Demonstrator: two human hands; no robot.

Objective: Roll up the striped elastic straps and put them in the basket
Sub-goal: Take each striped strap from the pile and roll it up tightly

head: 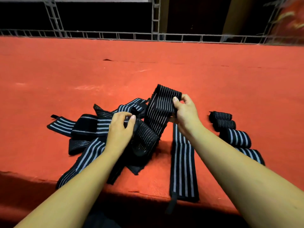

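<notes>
A tangled pile of black straps with grey stripes [92, 129] lies on the red felt surface [148, 71]. My right hand [185, 111] pinches the folded upper end of one thin-striped strap [160, 109] and lifts it above the pile. My left hand [120, 129] grips the lower part of that same strap where it bunches over the pile. One long flat strap [182, 162] lies straight toward the front edge, under my right forearm. Several rolled straps [235, 135] sit in a row at the right. No basket is in view.
A metal truss frame [156, 18] runs along the far edge of the red surface, with dark space behind. A red cloth with gold marks [291, 20] hangs at the top right. The front edge of the surface drops into shadow near my body.
</notes>
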